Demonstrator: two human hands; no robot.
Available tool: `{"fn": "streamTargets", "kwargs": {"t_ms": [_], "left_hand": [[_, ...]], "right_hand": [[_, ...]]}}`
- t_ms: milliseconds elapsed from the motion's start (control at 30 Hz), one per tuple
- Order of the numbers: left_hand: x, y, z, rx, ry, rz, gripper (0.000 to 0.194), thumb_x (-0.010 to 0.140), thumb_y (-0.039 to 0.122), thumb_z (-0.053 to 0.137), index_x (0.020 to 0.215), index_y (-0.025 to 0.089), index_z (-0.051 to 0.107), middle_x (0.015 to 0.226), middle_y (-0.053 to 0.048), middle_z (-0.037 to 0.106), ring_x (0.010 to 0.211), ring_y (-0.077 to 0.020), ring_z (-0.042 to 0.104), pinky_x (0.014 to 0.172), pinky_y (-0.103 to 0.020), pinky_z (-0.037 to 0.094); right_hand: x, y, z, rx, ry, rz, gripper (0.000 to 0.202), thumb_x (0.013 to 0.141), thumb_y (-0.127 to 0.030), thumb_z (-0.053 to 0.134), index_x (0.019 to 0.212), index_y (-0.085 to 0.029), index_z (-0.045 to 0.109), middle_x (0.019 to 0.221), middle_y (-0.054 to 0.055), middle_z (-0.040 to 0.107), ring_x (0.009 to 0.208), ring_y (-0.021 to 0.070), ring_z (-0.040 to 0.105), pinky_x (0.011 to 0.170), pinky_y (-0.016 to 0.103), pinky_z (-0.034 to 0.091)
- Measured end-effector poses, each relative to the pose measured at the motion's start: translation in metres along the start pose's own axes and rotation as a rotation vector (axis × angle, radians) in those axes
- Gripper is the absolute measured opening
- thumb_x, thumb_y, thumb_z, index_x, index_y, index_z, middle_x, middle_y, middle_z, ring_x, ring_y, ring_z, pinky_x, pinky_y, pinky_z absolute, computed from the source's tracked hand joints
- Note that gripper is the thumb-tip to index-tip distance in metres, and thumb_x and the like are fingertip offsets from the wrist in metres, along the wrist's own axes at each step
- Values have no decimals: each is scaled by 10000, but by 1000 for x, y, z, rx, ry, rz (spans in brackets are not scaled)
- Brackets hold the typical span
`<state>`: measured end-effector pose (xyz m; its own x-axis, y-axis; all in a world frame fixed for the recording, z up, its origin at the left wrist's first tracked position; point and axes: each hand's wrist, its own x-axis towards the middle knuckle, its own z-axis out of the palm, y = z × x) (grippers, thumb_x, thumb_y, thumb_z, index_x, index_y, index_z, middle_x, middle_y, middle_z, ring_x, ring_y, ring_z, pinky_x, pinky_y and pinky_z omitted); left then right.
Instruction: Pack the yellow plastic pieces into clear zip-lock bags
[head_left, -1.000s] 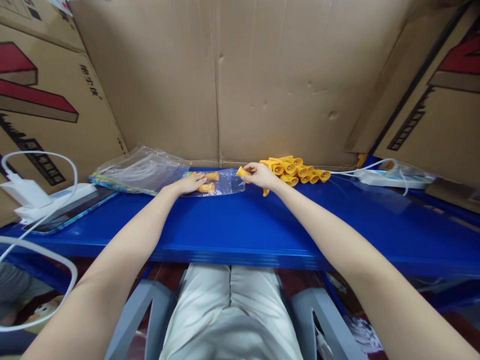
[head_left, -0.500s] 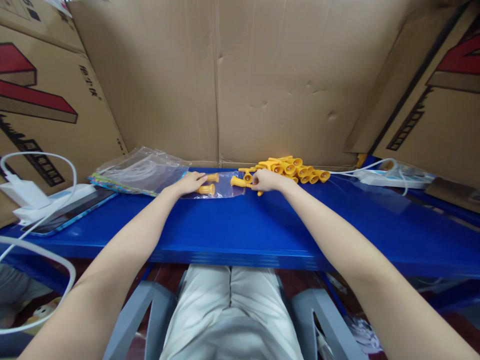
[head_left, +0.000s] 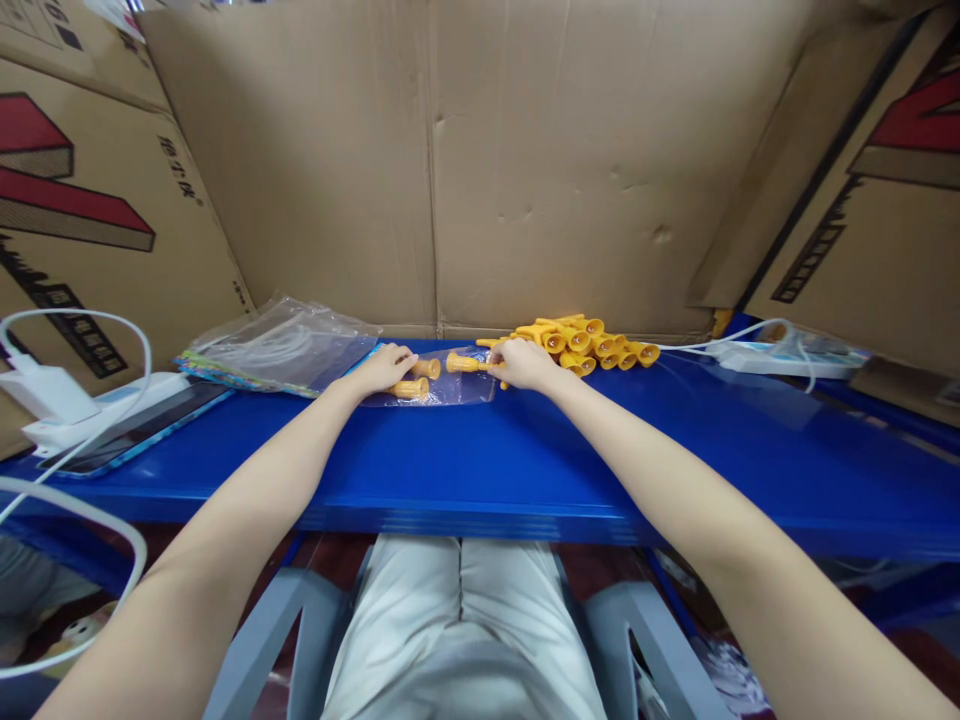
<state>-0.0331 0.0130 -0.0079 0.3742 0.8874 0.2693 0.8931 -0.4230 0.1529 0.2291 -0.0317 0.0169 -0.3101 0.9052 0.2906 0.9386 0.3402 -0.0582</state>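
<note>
Centre of frame, and my right hand (head_left: 523,362) has yellow horn (head_left: 462,364) pinched in fingertips, flared end pointing left over clear bag (head_left: 463,392)! My left hand (head_left: 385,368), left of centre, lies on bag, fingers at two yellow pieces (head_left: 411,388); can't tell if gripping. Yellow pile (head_left: 592,343) right of centre, bag stack (head_left: 289,345) at left, all on blue table (head_left: 480,450).

Yellow horn (head_left: 463,363) in right hand (head_left: 523,363) shifted left, farther over clear bag (head_left: 466,389), nearer two horns (head_left: 412,388)
</note>
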Motion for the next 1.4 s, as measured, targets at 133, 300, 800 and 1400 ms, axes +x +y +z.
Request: {"fn": "streamTargets", "kwargs": {"t_ms": [133,300,800,1400], "left_hand": [[0,-1,3,8,11,-6,435,880,423,275,938,192,640,1013,-79,652,1016,-216,556,930,-336,409],[-1,2,4,-32,10,28,457,871,408,270,1012,178,640,1104,-79,651,1046,-214,560,955,-325,391],[-1,9,1,-58,-7,45,410,858,357,289,932,166,644,1023,-73,678,949,-198,596,878,-306,438],[-3,22,8,-105,69,-388,469,914,386,267,1258,138,467,1309,-144,545,1205,-256,509,972,-356,388]], "right_hand": [[1,-3,5,1,18,36,174,778,-266,567,869,-224,709,916,66,711,892,241,650,750,314,469],[-2,-14,13,-15,6,38,206,784,-239,546,895,-189,713,969,105,703,921,259,646,765,329,473],[-6,-25,2,158,-84,76,156,759,-228,574,739,-172,718,724,69,710,693,194,666,639,261,465],[13,-25,58,728,177,-167,343,729,-96,606,1069,-110,570,1235,149,480,753,105,622,755,303,544]]}}
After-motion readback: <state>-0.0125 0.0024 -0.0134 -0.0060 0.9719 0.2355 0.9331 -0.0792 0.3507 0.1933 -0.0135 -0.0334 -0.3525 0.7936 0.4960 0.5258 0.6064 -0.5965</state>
